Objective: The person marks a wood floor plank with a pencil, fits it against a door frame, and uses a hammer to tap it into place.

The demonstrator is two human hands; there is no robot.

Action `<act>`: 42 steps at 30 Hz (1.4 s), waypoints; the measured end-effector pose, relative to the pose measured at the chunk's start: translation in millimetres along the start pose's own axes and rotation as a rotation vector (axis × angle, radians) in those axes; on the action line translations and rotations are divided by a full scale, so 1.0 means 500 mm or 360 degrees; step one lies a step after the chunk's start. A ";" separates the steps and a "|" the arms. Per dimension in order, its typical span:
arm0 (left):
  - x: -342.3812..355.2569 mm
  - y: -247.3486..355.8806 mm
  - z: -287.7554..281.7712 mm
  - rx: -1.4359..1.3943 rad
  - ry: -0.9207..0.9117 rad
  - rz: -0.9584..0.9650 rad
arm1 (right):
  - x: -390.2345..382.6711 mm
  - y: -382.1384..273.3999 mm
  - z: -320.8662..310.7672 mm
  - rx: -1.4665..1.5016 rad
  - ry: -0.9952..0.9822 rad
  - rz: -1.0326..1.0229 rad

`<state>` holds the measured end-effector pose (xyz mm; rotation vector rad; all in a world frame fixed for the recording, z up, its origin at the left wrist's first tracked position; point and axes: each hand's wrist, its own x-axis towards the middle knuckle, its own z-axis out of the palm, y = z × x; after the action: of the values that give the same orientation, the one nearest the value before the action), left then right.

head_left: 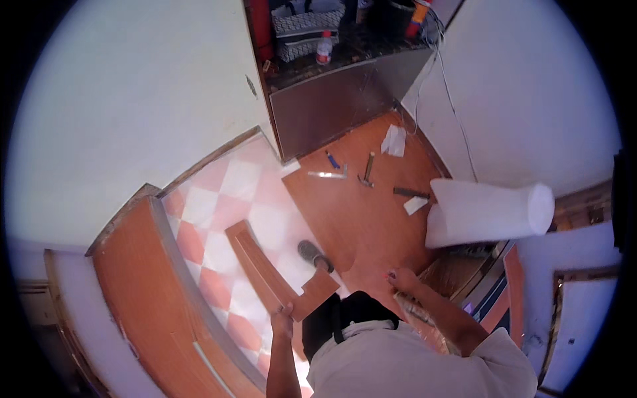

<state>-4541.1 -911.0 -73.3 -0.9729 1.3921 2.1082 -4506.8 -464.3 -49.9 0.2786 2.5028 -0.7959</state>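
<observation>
My left hand (pixel 282 317) grips a wood-toned plank (pixel 262 268) with a notch cut in it, held above the pink and white checked floor (pixel 235 179). My right hand (pixel 401 278) is closed near the edge of the wood-toned flooring (pixel 352 225), around a small reddish item too small to name. On that flooring lie a claw hammer (pixel 368 169), a dark-headed mallet or hammer (pixel 405 192), a blue-handled tool (pixel 332 159), a metal ruler or square (pixel 325 175) and pale scraps (pixel 394 139). My shoe (pixel 312 252) shows beside the plank.
A white foam roll (pixel 491 209) lies at the right. A cabinet (pixel 332 99) at the back bears a patterned bag (pixel 298 36) and bottle (pixel 324 50); cables (pixel 451 99) hang beside it. A wooden step or board (pixel 136 265) runs along the left, below white walls.
</observation>
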 end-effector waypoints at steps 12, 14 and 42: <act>0.316 0.199 0.221 0.0238 0.0284 -0.0125 | 0.446 0.124 -0.365 -0.0251 -0.0122 0.0054; 0.406 0.171 0.225 0.0203 0.0357 -0.0071 | 0.583 0.181 -0.385 -0.0241 -0.0207 -0.0332; 1.941 -0.232 0.233 0.0216 0.0328 0.0668 | 2.024 0.206 0.491 0.0484 -0.1040 -0.0462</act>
<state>-5140.4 -781.7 -843.6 -0.9268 1.9607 2.2081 -5242.6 -481.7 -794.1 -0.2253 1.8221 -1.1638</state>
